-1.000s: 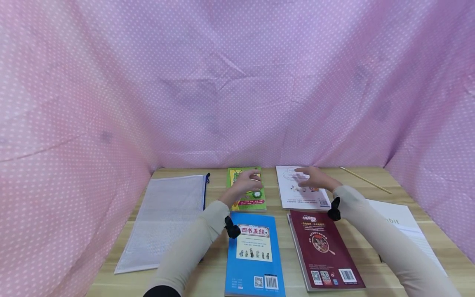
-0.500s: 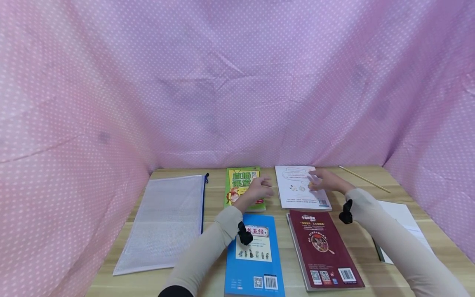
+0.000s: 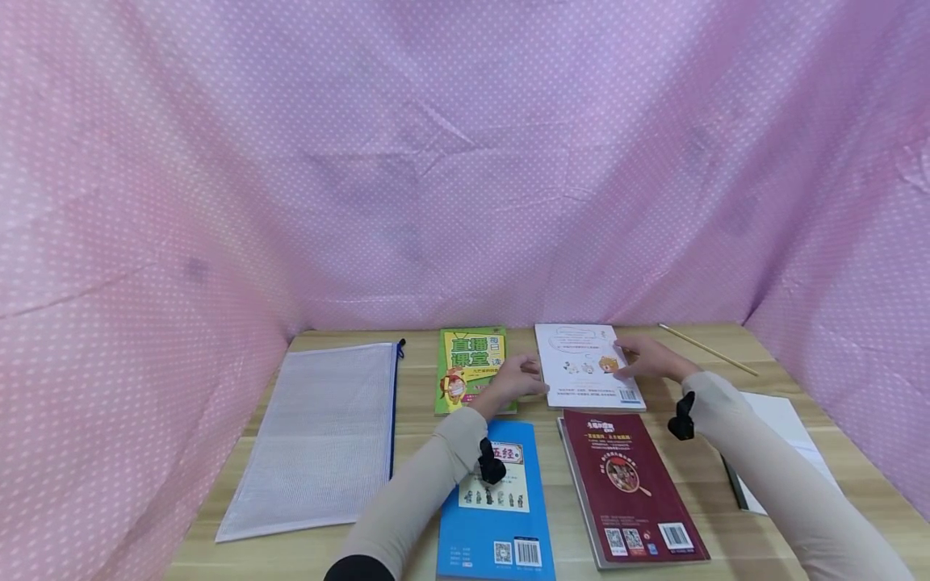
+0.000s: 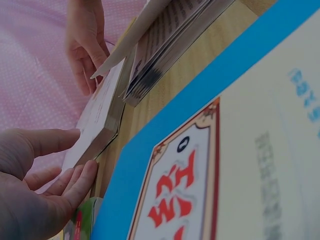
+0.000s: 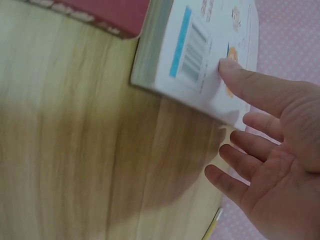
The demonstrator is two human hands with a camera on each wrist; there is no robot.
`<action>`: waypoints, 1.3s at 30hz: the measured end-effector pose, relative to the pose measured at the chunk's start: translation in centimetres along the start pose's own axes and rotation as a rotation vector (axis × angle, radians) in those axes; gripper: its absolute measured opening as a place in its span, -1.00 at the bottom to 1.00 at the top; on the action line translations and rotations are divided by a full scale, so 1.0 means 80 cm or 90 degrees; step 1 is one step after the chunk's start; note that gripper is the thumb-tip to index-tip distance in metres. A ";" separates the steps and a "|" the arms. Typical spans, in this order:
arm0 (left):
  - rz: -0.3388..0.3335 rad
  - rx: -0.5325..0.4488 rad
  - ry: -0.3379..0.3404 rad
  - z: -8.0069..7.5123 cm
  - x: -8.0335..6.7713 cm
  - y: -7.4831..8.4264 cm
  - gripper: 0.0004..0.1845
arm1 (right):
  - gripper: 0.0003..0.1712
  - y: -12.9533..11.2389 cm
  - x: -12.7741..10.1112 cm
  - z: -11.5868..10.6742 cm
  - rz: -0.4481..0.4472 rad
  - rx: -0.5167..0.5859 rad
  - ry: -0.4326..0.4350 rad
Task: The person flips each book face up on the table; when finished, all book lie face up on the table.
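White-covered book (image 3: 587, 365) is found lying flat at the far middle of the wooden table (image 3: 414, 387), at about 1 o'clock from the table's centre, with the green book (image 3: 471, 367) just beside it toward 9 o'clock and the maroon book (image 3: 626, 484) just beside it toward 6 o'clock. The left hand (image 3: 517, 378) is placed at the book's 9 o'clock edge; in the left wrist view its fingers (image 4: 75, 180) are held straight and close together, with the thumb laid along the cover's upper edge, and nothing is gripped. The right hand (image 3: 649, 359) is set at the 3 o'clock edge; in the right wrist view its thumb (image 5: 245, 82) is pressed on the cover near the barcode, while the remaining fingers are spread loosely beside the block of pages, not closed round it. The book is judged to be a thick paperback: moderately light, stiff as a closed block but with a limp, glossy cover that is likely to slip under flat fingers. Hold is judged best taken at the two side edges, fingers beneath and thumbs above. A blue book (image 3: 497, 504), a mesh zip pouch (image 3: 320, 436), a pencil (image 3: 708, 349) and white papers (image 3: 788, 432) are also noted on the table.
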State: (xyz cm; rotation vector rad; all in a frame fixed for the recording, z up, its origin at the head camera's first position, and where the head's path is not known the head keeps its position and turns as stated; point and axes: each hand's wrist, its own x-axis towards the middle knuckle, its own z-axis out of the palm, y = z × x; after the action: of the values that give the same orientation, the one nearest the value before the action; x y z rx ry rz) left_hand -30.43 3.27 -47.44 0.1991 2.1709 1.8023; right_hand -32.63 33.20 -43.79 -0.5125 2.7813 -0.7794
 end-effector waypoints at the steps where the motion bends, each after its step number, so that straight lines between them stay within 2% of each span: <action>1: 0.004 0.007 0.001 0.002 0.001 -0.001 -0.32 | -0.18 0.002 0.000 0.000 0.008 -0.003 0.000; 6: 0.013 0.039 0.014 0.007 0.004 -0.002 -0.27 | -0.15 0.006 -0.001 -0.001 0.024 0.006 -0.003; 11: -0.001 0.034 0.021 0.010 0.007 -0.002 -0.23 | -0.09 0.008 -0.002 -0.002 0.038 0.027 -0.010; 20: -0.003 0.029 -0.004 0.009 0.006 -0.001 -0.19 | -0.08 0.011 -0.004 0.003 0.052 0.072 -0.007; 29: -0.019 0.060 -0.002 0.009 0.007 -0.001 -0.22 | -0.04 0.016 -0.002 0.007 0.110 0.111 -0.018; 39: -0.019 0.069 0.000 0.009 0.004 0.002 -0.26 | -0.05 0.015 -0.001 0.013 0.129 0.138 -0.015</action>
State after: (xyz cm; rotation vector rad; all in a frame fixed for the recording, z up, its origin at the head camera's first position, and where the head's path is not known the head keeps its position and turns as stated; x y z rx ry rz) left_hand -30.54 4.10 -47.44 0.1899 2.2619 1.6697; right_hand -32.61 33.69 -45.29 -0.1972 2.6300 -1.0022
